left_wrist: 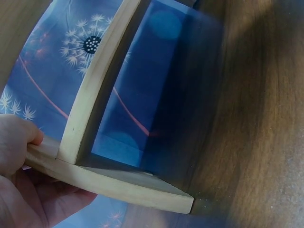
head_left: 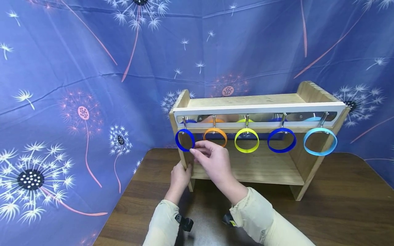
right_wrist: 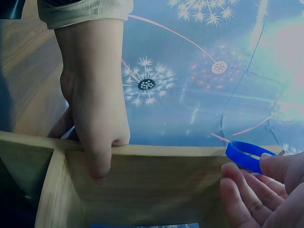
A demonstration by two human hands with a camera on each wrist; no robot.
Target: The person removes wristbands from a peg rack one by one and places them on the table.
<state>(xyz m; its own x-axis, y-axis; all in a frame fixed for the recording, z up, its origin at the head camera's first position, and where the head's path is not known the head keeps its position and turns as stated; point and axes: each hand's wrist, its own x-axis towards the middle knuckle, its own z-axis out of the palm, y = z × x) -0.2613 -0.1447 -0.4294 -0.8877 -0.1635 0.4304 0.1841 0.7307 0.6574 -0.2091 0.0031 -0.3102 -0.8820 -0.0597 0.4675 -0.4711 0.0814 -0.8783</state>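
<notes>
A wooden shelf has a rail of metal hooks along its upper front, with coloured rings hanging from them. My right hand pinches the lower right edge of the leftmost dark blue ring, which still hangs at its hook. In the right wrist view, the thumb lies against this blue ring with the other fingers curled below. My left hand grips the shelf's left side panel; the left wrist view shows its thumb and fingers on either side of the panel edge.
Rightward along the rail hang an orange ring, a yellow ring, another dark blue ring and a light blue ring. The shelf stands on a brown wooden table, with a blue dandelion-print cloth behind.
</notes>
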